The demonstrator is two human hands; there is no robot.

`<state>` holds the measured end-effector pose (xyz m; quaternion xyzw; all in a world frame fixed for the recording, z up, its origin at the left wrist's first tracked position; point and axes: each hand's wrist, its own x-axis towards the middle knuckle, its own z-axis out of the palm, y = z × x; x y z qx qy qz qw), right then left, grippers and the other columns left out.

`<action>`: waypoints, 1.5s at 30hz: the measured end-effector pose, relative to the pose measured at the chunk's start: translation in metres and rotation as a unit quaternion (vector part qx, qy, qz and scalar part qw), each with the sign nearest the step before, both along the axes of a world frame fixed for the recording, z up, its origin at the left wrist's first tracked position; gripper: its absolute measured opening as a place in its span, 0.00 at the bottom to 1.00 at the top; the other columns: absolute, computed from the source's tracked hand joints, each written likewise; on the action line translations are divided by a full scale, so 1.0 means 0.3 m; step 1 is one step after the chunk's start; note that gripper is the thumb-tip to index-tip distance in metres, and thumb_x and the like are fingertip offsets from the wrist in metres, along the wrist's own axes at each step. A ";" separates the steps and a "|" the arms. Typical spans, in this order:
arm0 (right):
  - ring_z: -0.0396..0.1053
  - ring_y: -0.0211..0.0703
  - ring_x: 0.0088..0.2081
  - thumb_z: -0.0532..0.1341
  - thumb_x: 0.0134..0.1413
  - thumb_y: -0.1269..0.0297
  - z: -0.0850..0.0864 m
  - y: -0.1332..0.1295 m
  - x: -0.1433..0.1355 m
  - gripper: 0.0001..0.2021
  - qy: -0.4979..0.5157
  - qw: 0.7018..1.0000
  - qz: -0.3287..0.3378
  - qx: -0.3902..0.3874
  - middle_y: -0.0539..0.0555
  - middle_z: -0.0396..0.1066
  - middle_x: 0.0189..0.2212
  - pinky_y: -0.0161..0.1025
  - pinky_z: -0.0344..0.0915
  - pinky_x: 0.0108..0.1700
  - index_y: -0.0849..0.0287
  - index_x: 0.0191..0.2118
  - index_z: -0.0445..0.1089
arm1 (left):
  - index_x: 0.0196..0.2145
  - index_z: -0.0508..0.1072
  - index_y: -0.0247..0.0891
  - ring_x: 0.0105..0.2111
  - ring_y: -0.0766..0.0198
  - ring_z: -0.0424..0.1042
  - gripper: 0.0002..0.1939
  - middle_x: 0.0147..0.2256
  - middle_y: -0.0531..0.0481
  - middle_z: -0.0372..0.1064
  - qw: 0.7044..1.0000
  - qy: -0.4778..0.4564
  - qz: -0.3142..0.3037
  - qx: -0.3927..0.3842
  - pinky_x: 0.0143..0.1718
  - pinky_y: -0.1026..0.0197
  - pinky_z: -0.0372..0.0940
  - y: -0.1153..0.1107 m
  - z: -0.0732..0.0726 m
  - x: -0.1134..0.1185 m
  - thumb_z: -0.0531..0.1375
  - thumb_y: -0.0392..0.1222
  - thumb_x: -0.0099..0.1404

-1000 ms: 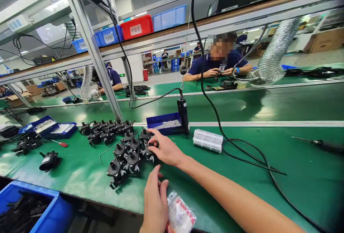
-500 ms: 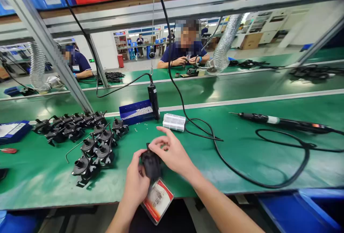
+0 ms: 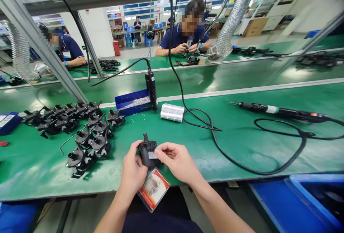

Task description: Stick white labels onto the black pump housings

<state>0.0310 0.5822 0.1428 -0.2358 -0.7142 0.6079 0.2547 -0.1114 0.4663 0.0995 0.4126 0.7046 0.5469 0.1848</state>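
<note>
- Left hand (image 3: 134, 170) gripped a black pump body (image 3: 147, 152) from its 9 o'clock side, thumb against the casing, above the near edge of the green counter (image 3: 242, 147).
- Right hand (image 3: 178, 161) pinched the same pump body from 3 o'clock, fingertips on its small white label.
- At 10 o'clock from the hands, a cluster of black pumps (image 3: 88, 136) stood on the counter, well apart from the held one.
- At 12 o'clock, a hanging electric screwdriver (image 3: 151, 90) touched a blue screw tray (image 3: 131, 102), with a white cylinder pack (image 3: 172, 112) just beside.
- At 2 o'clock lay a second screwdriver (image 3: 279, 111) with its looping black cable (image 3: 268, 170).
- Just under the hands at 6 o'clock hung a badge (image 3: 153, 189).
</note>
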 end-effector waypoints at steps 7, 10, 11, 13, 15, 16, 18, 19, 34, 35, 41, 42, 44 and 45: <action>0.70 0.29 0.35 0.65 0.59 0.49 -0.015 -0.032 -0.006 0.20 -0.029 0.997 -0.032 0.069 0.53 0.76 0.36 0.25 0.65 0.38 0.64 0.39 0.79 | 0.64 0.63 0.41 0.24 0.70 0.63 0.30 0.26 0.57 0.67 1.000 0.005 -0.007 0.004 0.27 0.68 0.57 -0.002 -0.002 -0.002 0.61 0.40 0.65; 0.68 0.27 0.33 0.64 0.60 0.50 -0.007 -0.035 -0.007 0.18 -0.034 0.995 -0.036 0.088 0.52 0.75 0.34 0.25 0.63 0.36 0.63 0.39 0.80 | 0.64 0.63 0.40 0.23 0.70 0.62 0.30 0.24 0.58 0.65 1.000 0.007 -0.006 0.001 0.27 0.69 0.56 -0.003 0.000 -0.001 0.61 0.40 0.65; 0.67 0.27 0.33 0.64 0.60 0.51 -0.005 -0.035 -0.007 0.18 -0.036 0.995 -0.037 0.091 0.52 0.75 0.34 0.25 0.62 0.35 0.63 0.38 0.80 | 0.64 0.63 0.40 0.23 0.70 0.61 0.30 0.24 0.58 0.65 1.000 0.008 -0.006 0.001 0.27 0.69 0.55 -0.003 0.001 -0.001 0.61 0.40 0.65; 0.67 0.26 0.32 0.65 0.60 0.50 -0.001 -0.036 -0.008 0.18 -0.038 0.994 -0.038 0.091 0.52 0.75 0.33 0.24 0.62 0.35 0.63 0.38 0.80 | 0.64 0.63 0.41 0.23 0.70 0.61 0.30 0.24 0.58 0.65 1.000 0.009 -0.007 0.003 0.26 0.69 0.55 -0.004 0.003 -0.001 0.61 0.39 0.65; 0.67 0.27 0.32 0.64 0.59 0.50 0.000 -0.036 -0.011 0.18 -0.036 0.994 -0.042 0.090 0.52 0.75 0.33 0.24 0.62 0.35 0.63 0.38 0.80 | 0.64 0.63 0.40 0.23 0.70 0.61 0.30 0.24 0.59 0.64 1.000 0.012 -0.007 0.005 0.26 0.69 0.55 -0.004 0.004 -0.001 0.61 0.39 0.64; 0.67 0.27 0.32 0.65 0.59 0.50 0.001 -0.037 -0.012 0.18 -0.036 0.994 -0.043 0.089 0.52 0.75 0.34 0.24 0.62 0.35 0.63 0.39 0.80 | 0.64 0.63 0.40 0.23 0.71 0.61 0.30 0.24 0.59 0.64 1.000 0.013 -0.007 0.005 0.26 0.69 0.55 -0.005 0.004 -0.001 0.60 0.38 0.64; 0.68 0.27 0.32 0.64 0.59 0.50 0.000 -0.037 -0.015 0.19 -0.032 0.995 -0.046 0.086 0.52 0.75 0.34 0.25 0.63 0.35 0.63 0.39 0.80 | 0.64 0.63 0.40 0.23 0.71 0.61 0.31 0.24 0.59 0.64 1.000 0.013 -0.007 0.008 0.26 0.69 0.55 -0.004 0.003 -0.002 0.60 0.37 0.64; 0.68 0.28 0.32 0.64 0.59 0.49 0.000 -0.037 -0.015 0.19 -0.031 0.995 -0.048 0.085 0.53 0.76 0.34 0.25 0.64 0.35 0.63 0.39 0.80 | 0.64 0.63 0.40 0.23 0.71 0.61 0.31 0.24 0.59 0.64 1.000 0.012 -0.007 0.009 0.26 0.70 0.55 -0.004 0.002 -0.002 0.60 0.37 0.64; 0.69 0.30 0.32 0.65 0.60 0.43 -0.058 0.000 0.009 0.31 -0.058 0.991 -0.074 0.093 0.51 0.75 0.35 0.28 0.64 0.34 0.57 0.61 0.65 | 0.64 0.64 0.43 0.24 0.71 0.63 0.31 0.28 0.58 0.68 1.000 0.019 0.000 0.005 0.29 0.68 0.57 -0.004 -0.013 -0.009 0.58 0.33 0.64; 0.70 0.31 0.32 0.63 0.61 0.42 -0.062 0.005 0.006 0.32 -0.058 0.993 -0.053 0.085 0.51 0.75 0.37 0.28 0.65 0.35 0.56 0.63 0.64 | 0.64 0.64 0.43 0.25 0.70 0.63 0.30 0.29 0.57 0.69 1.000 0.019 -0.001 0.009 0.29 0.67 0.58 -0.003 -0.014 -0.006 0.58 0.33 0.64; 0.77 0.50 0.44 0.62 0.57 0.44 -0.029 -0.029 -0.045 0.31 -0.187 0.940 -0.109 0.263 0.52 0.77 0.42 0.42 0.66 0.44 0.47 0.64 0.65 | 0.61 0.69 0.40 0.52 0.59 0.75 0.25 0.55 0.46 0.73 0.993 0.085 -0.035 0.071 0.56 0.58 0.70 0.036 0.006 0.062 0.54 0.30 0.68; 0.77 0.54 0.47 0.62 0.56 0.44 -0.019 -0.025 -0.031 0.30 -0.202 0.934 -0.121 0.268 0.53 0.77 0.44 0.44 0.67 0.46 0.46 0.63 0.65 | 0.63 0.68 0.39 0.56 0.56 0.73 0.26 0.58 0.45 0.71 0.991 0.102 -0.044 0.070 0.60 0.55 0.69 0.048 0.015 0.073 0.55 0.30 0.68; 0.77 0.54 0.48 0.65 0.54 0.40 -0.011 0.005 0.047 0.30 -0.221 0.933 -0.151 0.240 0.53 0.77 0.46 0.46 0.70 0.48 0.43 0.60 0.63 | 0.71 0.61 0.41 0.60 0.48 0.71 0.35 0.65 0.42 0.64 0.986 0.146 -0.070 0.041 0.63 0.48 0.69 0.077 0.038 0.086 0.59 0.31 0.67; 0.77 0.51 0.48 0.66 0.52 0.37 -0.016 0.030 0.110 0.33 -0.220 0.933 -0.171 0.228 0.54 0.77 0.48 0.45 0.72 0.48 0.41 0.60 0.62 | 0.74 0.55 0.44 0.60 0.44 0.72 0.42 0.68 0.40 0.59 0.980 0.178 -0.087 0.011 0.62 0.45 0.70 0.093 0.053 0.086 0.62 0.32 0.66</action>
